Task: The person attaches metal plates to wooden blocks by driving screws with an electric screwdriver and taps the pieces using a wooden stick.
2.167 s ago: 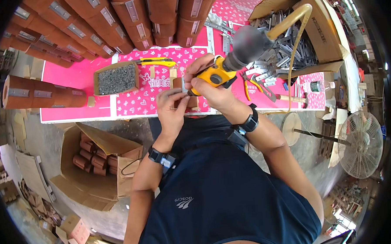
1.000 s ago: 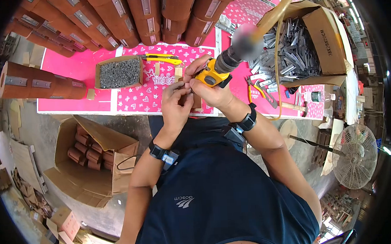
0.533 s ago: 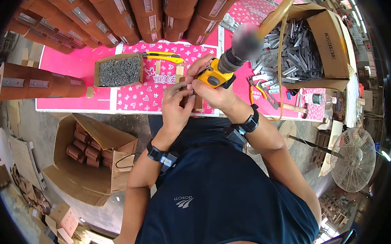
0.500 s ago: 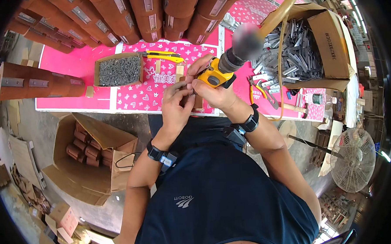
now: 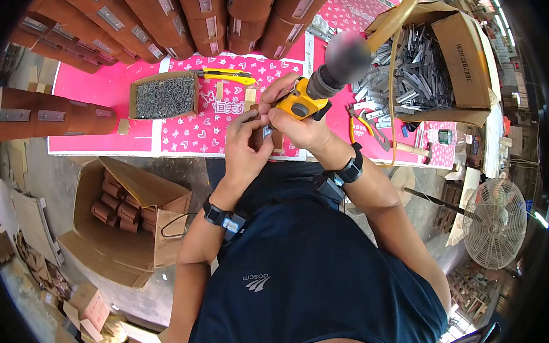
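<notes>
My right hand (image 5: 300, 124) is wrapped round a yellow power screwdriver (image 5: 300, 101), with its dark upper end toward the thick hose. Just left of it, my left hand (image 5: 246, 145) is closed over a small brown block (image 5: 277, 141) at the table's near edge. A shiny metal piece (image 5: 267, 132) shows on the block between the fingers. The fingertips of both hands nearly meet, so the driver's tip is hidden. Beyond the left hand lie a carton of screws (image 5: 164, 98) and a yellow utility knife (image 5: 228, 75).
Brown pieces with metal fittings (image 5: 210, 21) stand stacked at the back, with another row (image 5: 51, 114) at left. A carton of metal strips (image 5: 466, 65), pliers (image 5: 371, 130), a hammer (image 5: 411, 149) and a bottle (image 5: 454, 137) are right. A carton of brown blocks (image 5: 112, 240) and a fan (image 5: 494, 223) stand below.
My left fingers have shifted slightly, and the metal piece on the brown block shows more. The right hand keeps its grip on the screwdriver. The whole view has moved a little.
</notes>
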Action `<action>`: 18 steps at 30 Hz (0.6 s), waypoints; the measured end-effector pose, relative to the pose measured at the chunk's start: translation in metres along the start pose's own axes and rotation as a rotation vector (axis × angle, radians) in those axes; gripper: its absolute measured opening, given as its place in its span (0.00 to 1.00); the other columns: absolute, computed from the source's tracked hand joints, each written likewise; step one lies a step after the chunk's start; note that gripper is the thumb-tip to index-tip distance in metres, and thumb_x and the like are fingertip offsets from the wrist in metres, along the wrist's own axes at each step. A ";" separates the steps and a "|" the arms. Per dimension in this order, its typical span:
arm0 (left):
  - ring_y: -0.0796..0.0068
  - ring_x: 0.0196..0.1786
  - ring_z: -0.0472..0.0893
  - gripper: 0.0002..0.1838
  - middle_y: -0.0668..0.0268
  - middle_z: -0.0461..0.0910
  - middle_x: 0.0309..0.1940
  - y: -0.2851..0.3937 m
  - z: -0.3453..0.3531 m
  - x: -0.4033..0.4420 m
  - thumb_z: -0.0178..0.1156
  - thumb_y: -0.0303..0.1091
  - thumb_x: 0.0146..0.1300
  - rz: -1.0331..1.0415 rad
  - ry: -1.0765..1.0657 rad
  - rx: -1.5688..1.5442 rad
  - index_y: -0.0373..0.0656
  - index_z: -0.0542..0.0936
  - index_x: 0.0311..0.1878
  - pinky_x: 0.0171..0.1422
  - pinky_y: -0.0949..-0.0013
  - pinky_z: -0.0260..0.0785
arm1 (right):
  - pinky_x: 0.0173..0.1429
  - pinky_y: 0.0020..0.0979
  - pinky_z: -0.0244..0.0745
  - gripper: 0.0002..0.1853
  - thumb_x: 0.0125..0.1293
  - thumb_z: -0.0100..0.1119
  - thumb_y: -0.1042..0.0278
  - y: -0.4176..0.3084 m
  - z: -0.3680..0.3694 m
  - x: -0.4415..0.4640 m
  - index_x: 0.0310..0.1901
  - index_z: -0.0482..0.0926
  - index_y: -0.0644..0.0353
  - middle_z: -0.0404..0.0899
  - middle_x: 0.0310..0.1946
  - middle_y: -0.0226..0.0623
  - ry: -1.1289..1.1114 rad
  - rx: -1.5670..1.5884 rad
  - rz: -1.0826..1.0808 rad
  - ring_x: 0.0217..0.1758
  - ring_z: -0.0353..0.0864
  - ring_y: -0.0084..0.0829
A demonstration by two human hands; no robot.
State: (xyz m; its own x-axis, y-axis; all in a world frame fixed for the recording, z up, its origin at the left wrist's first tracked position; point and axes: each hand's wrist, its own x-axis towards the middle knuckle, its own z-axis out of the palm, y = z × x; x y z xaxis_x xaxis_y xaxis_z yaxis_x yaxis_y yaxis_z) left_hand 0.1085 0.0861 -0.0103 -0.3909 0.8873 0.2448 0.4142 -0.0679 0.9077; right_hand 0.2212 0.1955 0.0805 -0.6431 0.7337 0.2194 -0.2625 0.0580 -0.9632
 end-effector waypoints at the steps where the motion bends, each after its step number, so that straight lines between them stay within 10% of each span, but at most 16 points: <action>1: 0.54 0.61 0.79 0.18 0.55 0.80 0.58 -0.002 -0.001 0.001 0.71 0.26 0.54 -0.006 -0.017 0.019 0.42 0.85 0.50 0.65 0.56 0.73 | 0.47 0.32 0.82 0.15 0.60 0.55 0.86 0.000 0.000 0.000 0.49 0.73 0.64 0.81 0.38 0.41 0.010 0.008 -0.005 0.40 0.83 0.28; 18: 0.55 0.61 0.80 0.12 0.57 0.82 0.58 -0.004 0.000 0.003 0.71 0.27 0.55 -0.049 -0.024 0.069 0.40 0.87 0.44 0.65 0.58 0.74 | 0.47 0.32 0.83 0.14 0.60 0.56 0.85 0.000 0.002 0.002 0.48 0.74 0.63 0.81 0.38 0.41 0.006 -0.007 0.000 0.39 0.83 0.27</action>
State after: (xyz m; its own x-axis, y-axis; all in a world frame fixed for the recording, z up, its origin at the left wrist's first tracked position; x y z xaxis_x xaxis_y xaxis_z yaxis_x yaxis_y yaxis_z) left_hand 0.1055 0.0895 -0.0134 -0.3923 0.8996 0.1918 0.4508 0.0063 0.8926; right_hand 0.2188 0.1957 0.0809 -0.6392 0.7374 0.2182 -0.2572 0.0624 -0.9643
